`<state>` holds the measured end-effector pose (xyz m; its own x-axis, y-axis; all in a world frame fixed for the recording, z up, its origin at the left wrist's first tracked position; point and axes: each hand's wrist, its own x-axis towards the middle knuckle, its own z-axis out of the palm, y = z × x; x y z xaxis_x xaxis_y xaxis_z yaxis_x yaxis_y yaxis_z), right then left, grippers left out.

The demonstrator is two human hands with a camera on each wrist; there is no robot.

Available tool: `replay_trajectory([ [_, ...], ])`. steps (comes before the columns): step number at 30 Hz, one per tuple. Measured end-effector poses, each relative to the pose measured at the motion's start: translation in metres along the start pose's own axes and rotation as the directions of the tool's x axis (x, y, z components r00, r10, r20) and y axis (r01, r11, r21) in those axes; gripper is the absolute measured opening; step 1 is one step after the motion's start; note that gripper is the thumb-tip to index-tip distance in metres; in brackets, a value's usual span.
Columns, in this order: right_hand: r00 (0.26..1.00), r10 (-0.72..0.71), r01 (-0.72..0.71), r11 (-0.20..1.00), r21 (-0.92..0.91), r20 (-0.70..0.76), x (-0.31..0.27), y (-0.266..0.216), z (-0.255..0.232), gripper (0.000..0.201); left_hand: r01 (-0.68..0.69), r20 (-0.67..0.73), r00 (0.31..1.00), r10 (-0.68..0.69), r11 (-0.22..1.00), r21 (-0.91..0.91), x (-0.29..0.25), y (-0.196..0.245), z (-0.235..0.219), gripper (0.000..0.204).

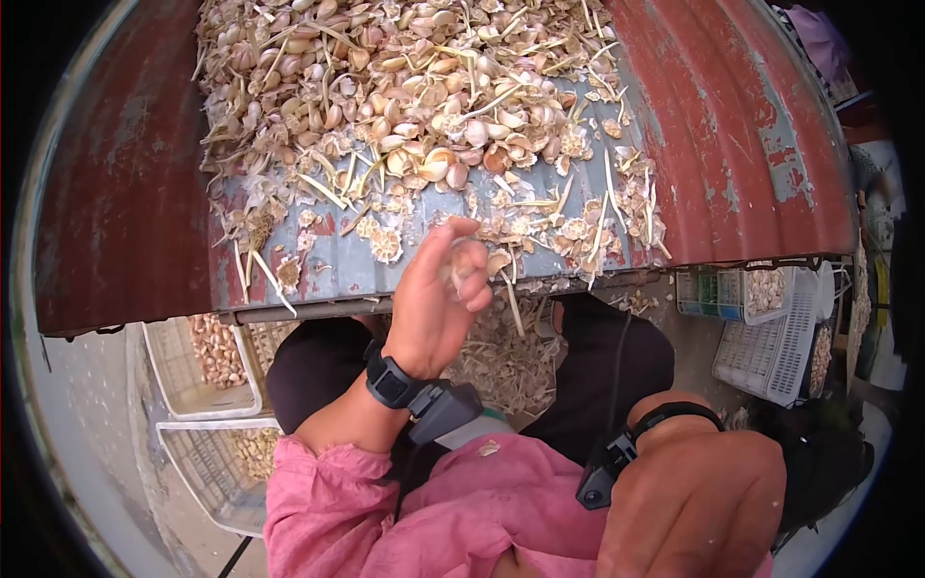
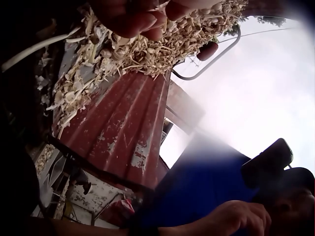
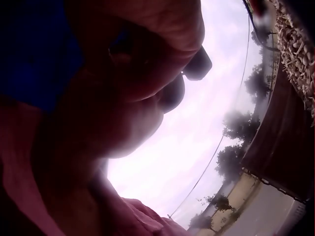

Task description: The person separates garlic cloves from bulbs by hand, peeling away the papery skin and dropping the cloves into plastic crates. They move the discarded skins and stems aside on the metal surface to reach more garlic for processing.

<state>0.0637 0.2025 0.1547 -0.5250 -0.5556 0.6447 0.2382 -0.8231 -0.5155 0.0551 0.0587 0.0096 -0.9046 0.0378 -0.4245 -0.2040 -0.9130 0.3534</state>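
Note:
Over the near edge of the metal sheet, the left hand [image 1: 434,299] is turned palm up with its fingers curled round a small pale garlic piece [image 1: 452,274], partly hidden and blurred. Above it lies a heap of garlic cloves [image 1: 424,96] with loose skins and dry stalks. In the left wrist view, curled fingertips [image 2: 140,19] hang in front of the heap. The right hand [image 1: 708,491] is raised close to the head camera, its back showing. In the right wrist view, the right hand's fingers [image 3: 147,64] are bent; whether they hold anything is hidden.
Red corrugated metal [image 1: 742,125] flanks the heap. White crates [image 1: 207,472] with cloves stand on the ground at the left, and another crate [image 1: 761,356] at the right. Stalks and skins [image 1: 511,361] lie between the person's knees, below the sheet's edge.

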Motion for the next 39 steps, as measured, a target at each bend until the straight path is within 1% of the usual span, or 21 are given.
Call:
replay_trajectory([
  [3,0.995,0.095,-0.094,0.994,-0.064,0.021,0.007,-0.007,-0.012,0.012,0.039,0.032,0.999,-0.039,0.999,0.006,-0.001,-0.004,0.001,0.03],
  [5,0.943,0.193,-0.232,0.965,0.12,0.271,0.018,-0.011,-0.034,0.015,0.11,0.05,0.993,-0.109,0.994,-0.015,-0.003,-0.007,0.004,0.034],
  [6,0.94,0.195,-0.235,0.965,0.118,0.279,0.019,-0.009,-0.039,0.015,0.166,0.057,0.985,-0.164,0.986,-0.034,-0.004,-0.006,0.005,0.038],
  [7,0.927,0.337,-0.256,0.889,-0.378,0.163,0.019,-0.009,-0.042,0.008,0.167,0.069,0.984,-0.164,0.985,-0.037,-0.005,-0.006,0.01,0.038],
  [8,0.917,0.4,-0.258,0.576,-0.776,-0.008,0.017,-0.009,-0.047,0.012,0.201,0.028,0.98,-0.199,0.977,-0.069,-0.006,-0.005,0.018,0.04],
  [9,0.866,0.472,-0.336,0.303,-0.892,-0.166,0.016,-0.002,-0.057,0.025,0.229,-0.019,0.972,-0.232,0.968,-0.101,-0.008,-0.003,0.025,0.042],
  [10,0.823,0.446,-0.465,0.173,-0.868,-0.352,0.007,0.015,-0.069,0.024,0.252,-0.065,0.963,-0.262,0.959,-0.133,-0.01,-0.001,0.029,0.044],
  [11,0.826,0.359,-0.477,0.034,-0.878,-0.435,0.001,0.027,-0.085,0.017,0.216,-0.004,0.975,-0.221,0.958,-0.191,-0.005,-0.005,0.019,0.037],
  [13,0.817,0.224,-0.542,-0.019,-0.84,-0.532,-0.002,0.027,-0.126,0.011,0.213,0.062,0.977,-0.204,0.951,-0.225,0.004,-0.01,-0.009,0.032],
  [14,0.843,0.128,-0.494,-0.2,-0.846,-0.522,0.002,0.02,-0.147,0.01,0.213,0.12,0.975,-0.187,0.941,-0.263,0.006,-0.011,-0.015,0.027],
  [15,0.857,0.073,-0.473,-0.284,-0.834,-0.51,0.001,0.014,-0.175,0.012,0.172,-0.058,0.979,-0.193,0.951,-0.258,0.002,-0.008,0.004,0.015],
  [19,0.873,0.162,-0.376,-0.375,-0.847,-0.46,-0.002,0.013,-0.228,0.016,0.101,-0.058,0.993,-0.105,0.992,-0.074,0.006,-0.003,0.003,0.016],
  [21,0.749,0.318,-0.387,-0.502,-0.774,-0.581,-0.001,0.011,-0.214,0.02,0.067,-0.04,0.997,-0.067,0.998,-0.009,0.005,0.0,0.002,0.015],
  [24,0.726,0.337,-0.381,-0.529,-0.758,-0.6,-0.005,0.005,-0.195,0.021,0.054,-0.063,0.997,-0.053,0.998,0.012,0.003,0.005,0.005,0.015],
  [26,0.708,0.317,-0.424,-0.523,-0.739,-0.631,-0.016,0.001,-0.198,0.025,0.05,-0.045,0.998,-0.05,0.999,0.001,0.004,0.004,0.0,0.017],
  [28,0.647,0.343,-0.627,-0.269,-0.732,-0.68,-0.021,-0.004,-0.199,0.03,0.041,-0.024,0.999,-0.041,0.999,-0.005,0.005,0.003,-0.002,0.019],
  [32,0.677,0.301,-0.57,-0.362,-0.737,-0.671,-0.029,-0.006,-0.197,0.029,0.013,-0.043,0.999,-0.014,1.0,-0.008,0.007,0.001,-0.002,0.017],
  [34,0.532,0.446,-0.837,0.146,-0.528,-0.72,-0.023,-0.012,-0.177,0.023,-0.009,-0.053,0.999,0.009,1.0,-0.012,0.011,0.002,-0.002,0.017],
  [35,0.424,0.53,-0.905,0.231,-0.356,-0.734,-0.009,-0.019,-0.154,0.02,-0.018,-0.062,0.998,0.017,1.0,-0.015,0.011,0.002,-0.002,0.017],
  [38,0.561,0.668,-0.795,0.6,-0.093,-0.488,-0.002,-0.025,-0.1,0.021,-0.024,-0.073,0.997,0.023,1.0,-0.011,0.014,0.002,-0.002,0.017],
  [39,0.674,0.635,-0.713,0.693,-0.106,-0.377,-0.001,-0.02,-0.084,0.024,-0.009,-0.072,0.997,0.008,1.0,-0.013,0.013,0.001,-0.002,0.017],
])
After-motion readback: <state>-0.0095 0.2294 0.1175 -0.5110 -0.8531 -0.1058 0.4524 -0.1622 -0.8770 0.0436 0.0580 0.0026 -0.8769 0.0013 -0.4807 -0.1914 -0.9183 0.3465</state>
